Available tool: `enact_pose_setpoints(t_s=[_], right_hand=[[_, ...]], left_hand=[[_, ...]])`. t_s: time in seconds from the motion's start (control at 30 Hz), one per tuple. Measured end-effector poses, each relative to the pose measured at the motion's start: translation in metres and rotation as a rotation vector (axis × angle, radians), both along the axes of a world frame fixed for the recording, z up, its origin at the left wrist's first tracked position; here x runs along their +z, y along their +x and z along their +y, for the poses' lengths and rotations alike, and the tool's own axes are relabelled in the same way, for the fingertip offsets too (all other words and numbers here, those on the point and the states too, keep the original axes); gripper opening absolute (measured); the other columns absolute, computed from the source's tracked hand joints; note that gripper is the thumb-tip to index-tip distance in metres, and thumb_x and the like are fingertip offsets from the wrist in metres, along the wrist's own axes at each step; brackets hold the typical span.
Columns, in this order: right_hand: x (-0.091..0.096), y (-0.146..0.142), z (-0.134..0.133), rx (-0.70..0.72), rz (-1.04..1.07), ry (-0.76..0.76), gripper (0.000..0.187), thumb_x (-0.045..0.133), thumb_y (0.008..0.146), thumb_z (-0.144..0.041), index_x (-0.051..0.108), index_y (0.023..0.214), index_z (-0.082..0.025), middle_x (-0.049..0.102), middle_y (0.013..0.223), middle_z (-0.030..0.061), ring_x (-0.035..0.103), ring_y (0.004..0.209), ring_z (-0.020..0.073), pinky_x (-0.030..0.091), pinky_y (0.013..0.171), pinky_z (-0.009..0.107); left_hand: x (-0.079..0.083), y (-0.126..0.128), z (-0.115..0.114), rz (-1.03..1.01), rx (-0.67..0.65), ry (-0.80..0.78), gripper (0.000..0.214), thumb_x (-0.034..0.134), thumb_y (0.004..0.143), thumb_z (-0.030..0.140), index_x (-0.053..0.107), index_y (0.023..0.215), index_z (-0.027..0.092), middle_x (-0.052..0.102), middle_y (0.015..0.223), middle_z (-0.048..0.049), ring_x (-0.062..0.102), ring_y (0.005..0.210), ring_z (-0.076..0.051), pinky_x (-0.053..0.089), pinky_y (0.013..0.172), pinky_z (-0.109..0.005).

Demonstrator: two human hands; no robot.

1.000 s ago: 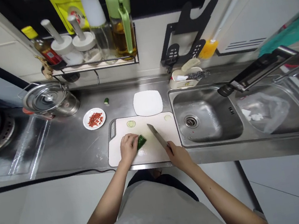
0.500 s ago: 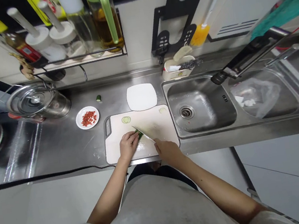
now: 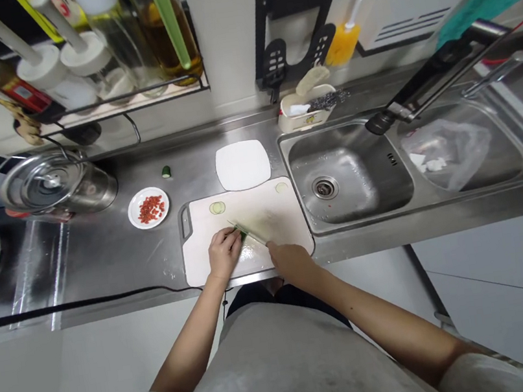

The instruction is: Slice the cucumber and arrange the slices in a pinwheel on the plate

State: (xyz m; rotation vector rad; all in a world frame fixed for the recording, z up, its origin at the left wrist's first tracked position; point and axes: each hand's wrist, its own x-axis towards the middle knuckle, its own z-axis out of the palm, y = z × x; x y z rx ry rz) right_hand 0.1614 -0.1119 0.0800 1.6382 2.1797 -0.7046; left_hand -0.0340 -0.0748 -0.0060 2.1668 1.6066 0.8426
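My right hand (image 3: 290, 262) is closed round the handle of a knife (image 3: 254, 236), whose blade points up and left across the cutting board (image 3: 203, 267). Under the fingers of my left hand (image 3: 223, 252) lies a piece of cucumber (image 3: 242, 232), held down on the board and mostly hidden by hand and blade. The blade is at the cucumber; I cannot tell how deep it sits. Thin cucumber slices (image 3: 217, 208) lie near the board's upper left, and a pale slice (image 3: 281, 187) is at its upper right.
A white plate (image 3: 242, 165) lies behind the board. To the left are a small dish (image 3: 134, 216) of chopped red pieces, a cucumber end (image 3: 166, 171) and a lidded steel pot (image 3: 98, 187). The double sink (image 3: 362, 210) borders the right, with a faucet (image 3: 426, 86) above it.
The camera view has shifted and tilted slightly. The knife blade has turned a little, showing more of its flat side; both hands keep their holds.
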Motion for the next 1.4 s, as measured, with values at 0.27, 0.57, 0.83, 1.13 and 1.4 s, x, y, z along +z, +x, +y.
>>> enact_pose_setpoints(t_s=[0.27, 0.57, 0.83, 1.13, 1.4], right_hand=[[0.001, 0.0, 0.0, 0.006, -0.008, -0.024, 0.027, 0.033, 0.094, -0.015, 0.049, 0.116, -0.014, 0.069, 0.087, 0.0137, 0.069, 0.085, 0.022, 0.049, 0.069, 0.027], [0.008, -0.002, 0.005, 0.002, 0.041, -0.032, 0.025, 0.032, 0.093, -0.009, 0.052, 0.108, -0.013, 0.069, 0.084, 0.0124, 0.069, 0.081, 0.0225, 0.048, 0.067, 0.027], [0.012, -0.006, 0.011, -0.046, 0.067, -0.084, 0.029, 0.032, 0.091, -0.008, 0.054, 0.11, -0.011, 0.069, 0.088, 0.0152, 0.068, 0.084, 0.0244, 0.049, 0.071, 0.032], [0.006, -0.01, 0.015, -0.04, 0.079, -0.073, 0.028, 0.033, 0.09, -0.008, 0.054, 0.108, -0.011, 0.069, 0.089, 0.0152, 0.068, 0.087, 0.0243, 0.05, 0.071, 0.03], [0.003, -0.01, 0.019, -0.044, 0.078, -0.107, 0.029, 0.036, 0.089, -0.008, 0.055, 0.11, -0.012, 0.069, 0.089, 0.014, 0.068, 0.09, 0.0251, 0.051, 0.071, 0.031]], left_hand=[[-0.005, -0.002, 0.0, 0.03, -0.014, 0.023, 0.02, 0.052, 0.09, 0.029, 0.071, 0.092, 0.022, 0.066, 0.097, -0.0062, 0.061, 0.09, -0.017, 0.05, 0.084, -0.031], [-0.004, -0.002, 0.0, 0.039, -0.003, -0.019, 0.021, 0.052, 0.09, 0.031, 0.07, 0.088, 0.022, 0.066, 0.101, -0.0072, 0.061, 0.092, -0.017, 0.051, 0.085, -0.032], [-0.008, -0.003, 0.0, 0.035, -0.01, -0.024, 0.02, 0.052, 0.09, 0.031, 0.07, 0.09, 0.023, 0.066, 0.101, -0.0072, 0.062, 0.094, -0.018, 0.051, 0.086, -0.032], [-0.008, -0.004, 0.001, 0.032, -0.034, -0.012, 0.019, 0.053, 0.09, 0.03, 0.07, 0.092, 0.022, 0.066, 0.102, -0.0073, 0.061, 0.094, -0.018, 0.05, 0.087, -0.032], [-0.007, -0.004, 0.002, 0.032, -0.069, 0.022, 0.019, 0.053, 0.09, 0.029, 0.07, 0.094, 0.022, 0.066, 0.103, -0.008, 0.062, 0.096, -0.018, 0.051, 0.087, -0.032]])
